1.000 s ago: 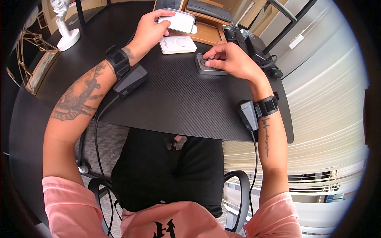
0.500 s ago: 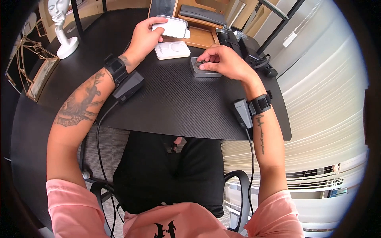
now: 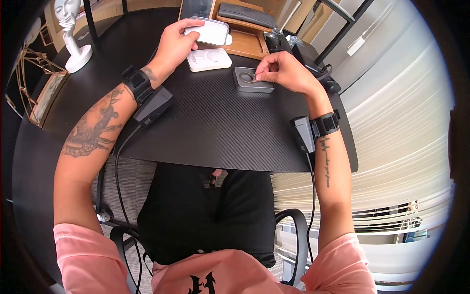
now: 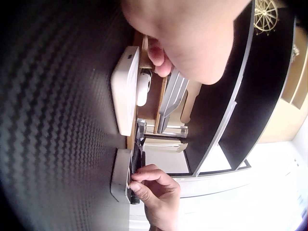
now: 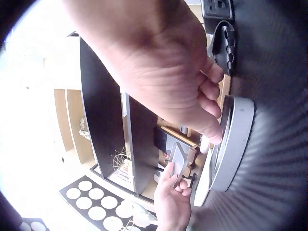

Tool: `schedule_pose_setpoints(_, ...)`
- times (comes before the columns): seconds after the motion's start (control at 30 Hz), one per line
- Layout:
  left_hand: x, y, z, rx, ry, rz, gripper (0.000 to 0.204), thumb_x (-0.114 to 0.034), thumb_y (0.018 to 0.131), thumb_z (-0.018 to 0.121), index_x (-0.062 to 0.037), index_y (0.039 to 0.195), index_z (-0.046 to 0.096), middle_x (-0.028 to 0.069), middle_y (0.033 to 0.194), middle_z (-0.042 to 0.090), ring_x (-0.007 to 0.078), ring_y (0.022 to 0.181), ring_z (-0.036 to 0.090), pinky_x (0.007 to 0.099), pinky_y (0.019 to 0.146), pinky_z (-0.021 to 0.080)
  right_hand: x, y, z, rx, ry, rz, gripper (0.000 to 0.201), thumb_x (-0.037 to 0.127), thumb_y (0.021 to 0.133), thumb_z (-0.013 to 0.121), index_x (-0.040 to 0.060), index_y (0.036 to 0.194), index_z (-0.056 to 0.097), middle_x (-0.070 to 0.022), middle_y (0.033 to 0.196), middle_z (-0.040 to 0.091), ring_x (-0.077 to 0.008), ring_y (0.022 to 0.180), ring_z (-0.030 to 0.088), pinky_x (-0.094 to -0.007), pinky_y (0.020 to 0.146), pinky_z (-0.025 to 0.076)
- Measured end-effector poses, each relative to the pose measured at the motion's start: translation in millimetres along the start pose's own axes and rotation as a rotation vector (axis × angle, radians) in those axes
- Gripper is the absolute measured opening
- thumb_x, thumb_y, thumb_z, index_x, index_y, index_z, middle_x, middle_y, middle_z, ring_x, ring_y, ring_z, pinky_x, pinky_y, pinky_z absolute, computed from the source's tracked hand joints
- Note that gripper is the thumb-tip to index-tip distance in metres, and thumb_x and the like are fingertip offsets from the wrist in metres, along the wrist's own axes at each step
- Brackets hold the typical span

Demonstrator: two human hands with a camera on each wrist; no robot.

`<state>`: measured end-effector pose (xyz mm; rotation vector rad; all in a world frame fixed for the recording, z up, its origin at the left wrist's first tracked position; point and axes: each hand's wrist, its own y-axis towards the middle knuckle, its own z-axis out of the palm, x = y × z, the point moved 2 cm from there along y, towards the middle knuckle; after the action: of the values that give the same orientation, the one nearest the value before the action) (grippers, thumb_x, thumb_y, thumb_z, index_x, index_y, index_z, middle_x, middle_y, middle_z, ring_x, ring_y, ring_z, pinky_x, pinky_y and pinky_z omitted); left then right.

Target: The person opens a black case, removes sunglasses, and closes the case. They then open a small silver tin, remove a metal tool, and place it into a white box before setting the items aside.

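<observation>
My left hand [image 3: 172,48] pinches a shallow rectangular lid [image 3: 211,32], white inside with a grey rim, and holds it above the desk. Below it lies a white rectangular device [image 3: 209,59] with a ring mark on top. The right hand [image 3: 289,72] has thumb and index finger together at the right part of a grey open case [image 3: 254,86], over a dark ring-shaped item [image 3: 246,77] inside. In the right wrist view the thumb reaches in at the rim of the grey case [image 5: 239,139]; what the fingertips pinch is small and partly hidden.
A wooden organizer [image 3: 243,43] with a dark pouch [image 3: 247,14] stands behind the white device. A white figurine [image 3: 78,58] and a geometric metal frame [image 3: 49,93] are at the left. Black devices and cables lie on the right, beside window blinds [image 3: 391,122].
The right thumb and index finger have moved right across the grey case, so its ring-shaped item shows more. My left hand still holds the lid.
</observation>
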<state>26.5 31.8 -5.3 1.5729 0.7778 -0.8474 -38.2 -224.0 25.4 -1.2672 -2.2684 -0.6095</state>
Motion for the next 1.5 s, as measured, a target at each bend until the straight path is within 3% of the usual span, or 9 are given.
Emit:
schedule_pose_setpoints(0.57, 0, 0, 1, 0.001, 0.029, 0.01, 0.032, -0.002, 0.087, 0.052, -0.0042, 0.117, 0.059, 0.0011, 0.083, 0.058, 0.004, 0.064, 0.05, 0.0179, 0.053, 0.04, 6, 1, 8, 0.022, 0.027, 0.049, 0.01, 0.006, 0.08, 0.069, 0.0001, 0.088, 0.066, 0.0038, 0.068, 0.055, -0.0037, 0.063, 0.048, -0.0201, 0.058, 0.041)
schedule_pose_setpoints(0.87, -2, 0, 0, -0.004, 0.027, 0.016, 0.032, -0.002, 0.086, 0.052, -0.0044, 0.117, 0.06, 0.0008, 0.083, 0.058, 0.0041, 0.063, 0.05, 0.0183, 0.053, 0.04, 3, 3, 10, 0.007, -0.116, 0.01, 0.016, 0.01, 0.076, 0.071, 0.0025, 0.088, 0.066, -0.0029, 0.064, 0.058, -0.0116, 0.061, 0.053, -0.0274, 0.057, 0.042)
schedule_pose_setpoints(0.97, -3, 0, 0, -0.004, 0.03, 0.016, 0.031, -0.002, 0.086, 0.051, -0.0044, 0.116, 0.06, 0.0009, 0.084, 0.058, 0.004, 0.063, 0.05, 0.0183, 0.054, 0.04, 11, 0, 10, -0.002, -0.11, 0.004, 0.011, 0.007, 0.08, 0.068, 0.0011, 0.088, 0.065, 0.0026, 0.067, 0.053, -0.0059, 0.062, 0.047, -0.0227, 0.058, 0.041)
schedule_pose_setpoints(1.03, -2, 0, 1, -0.007, 0.018, -0.007, 0.031, -0.002, 0.086, 0.051, -0.0048, 0.117, 0.06, 0.0008, 0.084, 0.058, 0.0038, 0.063, 0.05, 0.0181, 0.054, 0.04, 17, -1, 6, -0.088, -0.186, -0.006, 0.018, 0.013, 0.076, 0.07, 0.0012, 0.089, 0.067, -0.0052, 0.063, 0.059, -0.0126, 0.058, 0.053, -0.0285, 0.057, 0.043)
schedule_pose_setpoints(1.13, -3, 0, 3, 0.004, 0.047, -0.003, 0.032, -0.002, 0.087, 0.051, -0.005, 0.117, 0.06, 0.0006, 0.084, 0.059, 0.0037, 0.063, 0.05, 0.0181, 0.054, 0.04, 14, -1, 1, -0.216, -0.186, -0.027, 0.019, 0.014, 0.077, 0.069, 0.0009, 0.09, 0.068, -0.0074, 0.064, 0.061, -0.0154, 0.059, 0.057, -0.0297, 0.059, 0.045)
schedule_pose_setpoints(1.43, -3, -1, 2, 0.018, 0.017, -0.062, 0.032, 0.0, 0.088, 0.048, -0.004, 0.119, 0.058, 0.0008, 0.082, 0.058, 0.0038, 0.061, 0.049, 0.0183, 0.053, 0.041, -10, 1, 5, -0.163, -0.251, 0.086, 0.016, 0.012, 0.079, 0.066, -0.001, 0.088, 0.066, -0.0155, 0.078, 0.065, -0.027, 0.074, 0.063, -0.0364, 0.07, 0.049)
schedule_pose_setpoints(1.47, -2, -1, 2, 0.018, 0.02, -0.059, 0.032, 0.0, 0.088, 0.048, -0.004, 0.119, 0.058, 0.0008, 0.082, 0.058, 0.0038, 0.061, 0.049, 0.0183, 0.053, 0.041, -5, 0, 4, -0.137, -0.289, 0.083, 0.012, 0.009, 0.083, 0.062, -0.0024, 0.086, 0.065, -0.0095, 0.074, 0.065, -0.0169, 0.069, 0.061, -0.0305, 0.066, 0.047)
schedule_pose_setpoints(1.5, -1, -1, 2, 0.032, -0.001, -0.049, 0.033, 0.0, 0.088, 0.048, -0.004, 0.12, 0.056, 0.0011, 0.082, 0.058, 0.004, 0.061, 0.049, 0.0186, 0.053, 0.041, -4, 1, 4, -0.14, -0.288, 0.081, 0.012, 0.009, 0.083, 0.062, -0.0024, 0.086, 0.065, -0.0095, 0.074, 0.065, -0.0169, 0.069, 0.061, -0.0305, 0.066, 0.047)
